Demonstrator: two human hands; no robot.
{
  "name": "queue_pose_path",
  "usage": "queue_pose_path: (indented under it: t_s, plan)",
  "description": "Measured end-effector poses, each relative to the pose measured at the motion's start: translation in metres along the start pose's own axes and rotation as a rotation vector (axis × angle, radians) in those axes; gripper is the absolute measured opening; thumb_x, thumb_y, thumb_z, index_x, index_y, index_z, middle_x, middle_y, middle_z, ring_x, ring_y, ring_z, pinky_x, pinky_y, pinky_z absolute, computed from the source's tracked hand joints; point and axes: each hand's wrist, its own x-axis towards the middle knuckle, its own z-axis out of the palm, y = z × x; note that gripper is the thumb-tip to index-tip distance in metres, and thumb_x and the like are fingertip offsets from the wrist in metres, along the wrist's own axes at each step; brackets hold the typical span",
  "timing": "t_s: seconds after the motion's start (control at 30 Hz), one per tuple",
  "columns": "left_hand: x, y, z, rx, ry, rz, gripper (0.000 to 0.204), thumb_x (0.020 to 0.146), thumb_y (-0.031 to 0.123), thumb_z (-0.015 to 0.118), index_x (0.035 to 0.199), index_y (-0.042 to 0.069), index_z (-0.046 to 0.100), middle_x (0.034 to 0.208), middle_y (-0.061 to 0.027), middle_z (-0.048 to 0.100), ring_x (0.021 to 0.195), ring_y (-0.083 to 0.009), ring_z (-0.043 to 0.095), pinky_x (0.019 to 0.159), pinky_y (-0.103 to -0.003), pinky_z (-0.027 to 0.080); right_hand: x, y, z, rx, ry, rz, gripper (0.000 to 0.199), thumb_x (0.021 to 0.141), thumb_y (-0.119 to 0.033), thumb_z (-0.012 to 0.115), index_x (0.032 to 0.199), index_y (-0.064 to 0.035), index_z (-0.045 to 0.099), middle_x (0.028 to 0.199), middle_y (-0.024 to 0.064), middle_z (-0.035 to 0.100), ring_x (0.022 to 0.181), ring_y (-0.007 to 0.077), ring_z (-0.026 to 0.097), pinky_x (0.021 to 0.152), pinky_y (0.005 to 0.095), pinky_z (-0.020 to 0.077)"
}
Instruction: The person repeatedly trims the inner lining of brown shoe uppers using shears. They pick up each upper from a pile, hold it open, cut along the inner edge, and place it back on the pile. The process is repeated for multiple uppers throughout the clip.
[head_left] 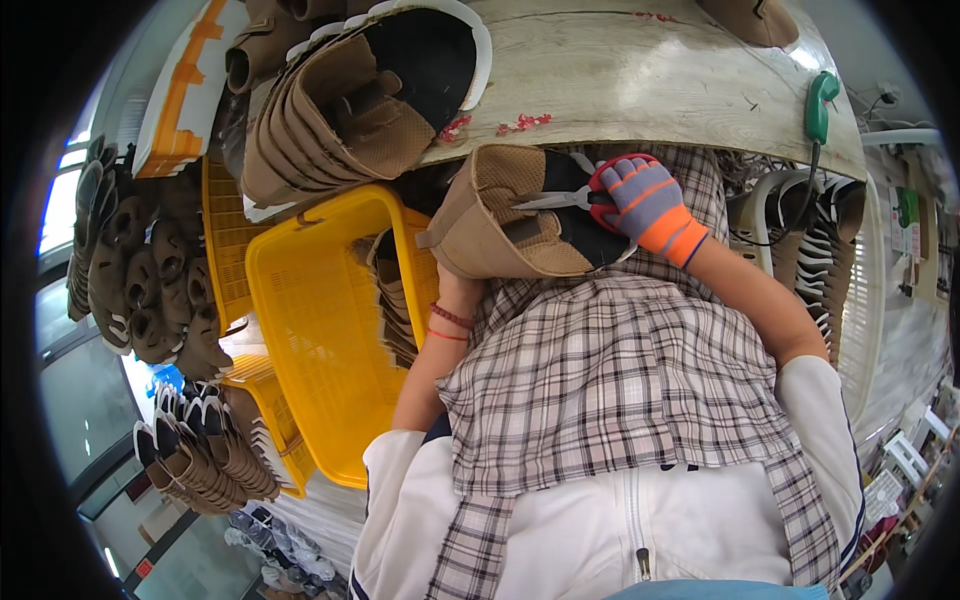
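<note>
A tan and black shoe upper (pixel 470 225) is held over my lap, its opening facing up. My left hand (pixel 459 291) supports it from below on the left side; the fingers are hidden behind the upper. On my right hand (pixel 643 207) is a grey and orange knit glove. That hand is closed round the red handles of a pair of scissors (pixel 556 199), whose metal blades point left into the upper's opening. Whether the blades touch the material I cannot make out.
A pale worktable (pixel 600 75) stands ahead, with a stack of nested tan uppers (pixel 315 125) at its left. A yellow basket (pixel 300 400) holding more uppers stands to my left. Brown shoes (pixel 150 280) are piled farther left. A green handheld device (pixel 820 105) sits at the table's right.
</note>
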Motion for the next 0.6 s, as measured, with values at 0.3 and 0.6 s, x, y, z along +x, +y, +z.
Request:
queue_pose_path:
  t_s: [0.3, 0.6]
  plan:
    - [-0.005, 0.004, 0.006, -0.077, -0.038, -0.04, 0.051, 0.088, 0.028, 0.069, 0.131, 0.009, 0.048, 0.121, -0.0028, 0.055, 0.106, -0.0166, 0.055, 0.088, -0.033, 0.049, -0.008, 0.009, -0.003, -0.045, -0.073, 0.046, 0.036, 0.074, -0.03, 0.072, 0.1, -0.0082, 0.06, 0.09, 0.0103, 0.062, 0.081, 0.0298, 0.061, 0.072, 0.0385, 0.0487]
    - [-0.004, 0.001, 0.006, -0.049, -0.019, -0.027, 0.052, 0.089, 0.029, 0.069, 0.131, 0.008, 0.048, 0.121, -0.0029, 0.055, 0.106, -0.0155, 0.055, 0.087, -0.031, 0.049, -0.001, 0.015, -0.012, 0.048, -0.041, -0.015, 0.042, 0.068, -0.036, 0.076, 0.097, -0.0101, 0.061, 0.09, 0.0092, 0.061, 0.086, 0.0275, 0.059, 0.076, 0.0375, 0.0464]
